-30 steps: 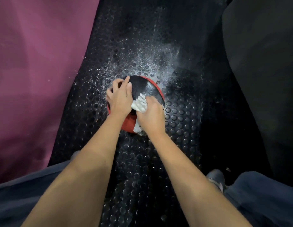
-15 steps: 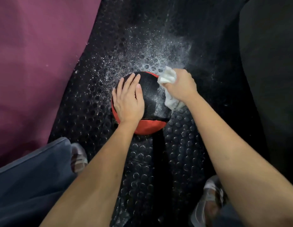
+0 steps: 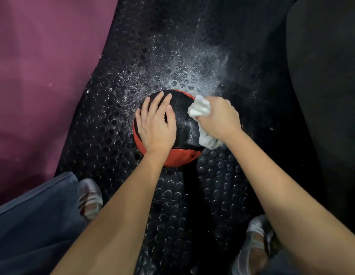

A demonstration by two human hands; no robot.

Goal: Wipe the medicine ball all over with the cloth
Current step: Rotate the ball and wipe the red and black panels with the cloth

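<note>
White cloth [image 3: 199, 108] gripped by right hand [image 3: 218, 118], unmoved on ball [image 3: 182, 116], left hand [image 3: 155, 124] flat.

No legible text, label, brand or number appears; any marking on the dark, blurred surfaces cannot be made out.

You have one medicine ball [image 3: 182, 124] at the centre of the frame, black on top with a red band below. You have one white cloth [image 3: 200, 110], bunched against the ball's right side. You have two hands in the frame: the left hand [image 3: 156, 124] just left of centre and the right hand [image 3: 218, 118] just right of centre. Two shoes show, one shoe [image 3: 90, 197] at lower left and the other shoe [image 3: 252, 247] at lower right. There is one black studded floor mat [image 3: 192, 195] running down the middle, and one purple mat [image 3: 43, 76] at upper left.
</note>
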